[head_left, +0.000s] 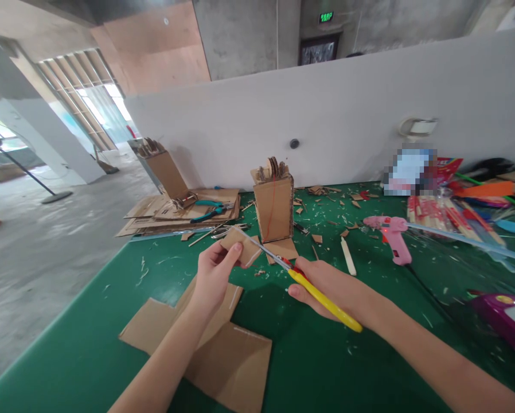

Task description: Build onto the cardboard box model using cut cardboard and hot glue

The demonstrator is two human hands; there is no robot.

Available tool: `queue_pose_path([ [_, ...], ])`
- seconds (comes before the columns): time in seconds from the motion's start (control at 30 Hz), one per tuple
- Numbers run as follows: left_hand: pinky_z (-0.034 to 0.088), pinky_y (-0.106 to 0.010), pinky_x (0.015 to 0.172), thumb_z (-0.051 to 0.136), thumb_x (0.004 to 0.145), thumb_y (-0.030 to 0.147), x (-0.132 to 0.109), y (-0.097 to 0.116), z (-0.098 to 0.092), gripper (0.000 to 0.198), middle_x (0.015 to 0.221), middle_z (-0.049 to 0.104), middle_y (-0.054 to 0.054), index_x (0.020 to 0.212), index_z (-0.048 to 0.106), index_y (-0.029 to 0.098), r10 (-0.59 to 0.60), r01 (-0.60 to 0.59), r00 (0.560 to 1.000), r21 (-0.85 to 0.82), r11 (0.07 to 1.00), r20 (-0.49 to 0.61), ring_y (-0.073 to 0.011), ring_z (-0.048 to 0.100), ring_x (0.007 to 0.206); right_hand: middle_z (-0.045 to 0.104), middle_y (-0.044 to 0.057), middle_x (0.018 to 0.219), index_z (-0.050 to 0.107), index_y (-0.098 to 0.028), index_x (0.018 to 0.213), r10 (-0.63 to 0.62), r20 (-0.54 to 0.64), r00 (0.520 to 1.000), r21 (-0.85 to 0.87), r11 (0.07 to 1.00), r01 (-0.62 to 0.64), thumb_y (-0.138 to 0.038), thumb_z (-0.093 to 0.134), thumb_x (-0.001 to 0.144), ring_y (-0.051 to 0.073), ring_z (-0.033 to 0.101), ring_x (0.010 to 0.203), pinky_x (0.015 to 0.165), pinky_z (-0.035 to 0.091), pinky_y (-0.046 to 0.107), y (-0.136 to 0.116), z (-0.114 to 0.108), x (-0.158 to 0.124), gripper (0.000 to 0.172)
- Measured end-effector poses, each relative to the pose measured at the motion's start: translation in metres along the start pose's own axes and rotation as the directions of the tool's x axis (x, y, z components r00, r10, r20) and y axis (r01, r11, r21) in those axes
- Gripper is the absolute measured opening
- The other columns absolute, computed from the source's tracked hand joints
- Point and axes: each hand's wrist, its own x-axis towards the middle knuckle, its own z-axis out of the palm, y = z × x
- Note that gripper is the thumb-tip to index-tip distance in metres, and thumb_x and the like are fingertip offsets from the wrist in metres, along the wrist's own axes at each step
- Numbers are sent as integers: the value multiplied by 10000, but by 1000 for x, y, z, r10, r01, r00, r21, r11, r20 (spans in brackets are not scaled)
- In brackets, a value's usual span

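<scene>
Centre of the frame, left side first: left hand pinches a small cardboard piece between thumb and fingers, up above the counter. For a clean cut the pinch should be firm without crushing the flutes, fingertips off the blade path, pale line turned where the eye can follow it. Just right, yellow-handled scissors reach the piece with their blades; right hand is wrapped round the handles. Best: card deep toward the pivot, long smooth strokes, turn the card rather than the wrist.

Hard to read, same direction: left forearm covers part of the larger cardboard sheets, lower left to lower centre, so count and joins unclear. Fingers behind the small piece mostly out of sight. Can't tell if the blades straddle the card or just lie across it. Some right fingers hidden by the grip. Right side, screen is pixelated. Far lower right, purple device runs off the frame, type unknown
</scene>
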Motion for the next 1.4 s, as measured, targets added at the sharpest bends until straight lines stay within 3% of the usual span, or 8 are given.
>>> queue_pose_path([
  [0.43,429,-215,558,720,723,369,-1,1,1,240,674,624,-8,763,672,137,-18,18,1000,-9,1000,16,-111,541,587,642,110,804,473,-161,931,-2,-31,1000,-76,997,-1,-613,302,910,234,625,666,506,354,279,2,6,-1,484],
  [0.83,413,-211,541,697,754,358,-4,0,3,230,600,592,9,702,631,144,-44,44,996,1,999,78,-101,537,543,661,133,760,544,-127,929,33,-37,999,-263,964,-41,-640,335,890,290,660,679,512,364,303,3,-8,-4,556],
  [1.03,423,-209,548,704,751,353,-6,2,6,221,628,611,7,716,640,144,-42,42,996,-3,999,76,-99,550,554,668,146,705,574,-110,902,0,-92,996,-338,941,-31,-632,325,896,300,658,633,492,336,307,6,-1,-2,579],
  [1.17,428,-215,533,710,741,364,-5,-1,7,234,626,595,15,739,642,141,-56,56,997,-2,998,60,-99,551,537,654,119,720,561,-135,924,-13,-141,990,-262,965,-25,-627,356,886,267,637,638,505,336,294,8,-1,-1,534],
  [1.4,477,-227,530,729,711,387,0,-4,4,272,700,630,10,807,660,141,-64,64,997,-10,998,-46,-100,564,550,545,24,638,441,-207,796,3,-179,984,72,997,10,-539,422,883,157,523,542,491,347,256,12,-4,-3,344],
])
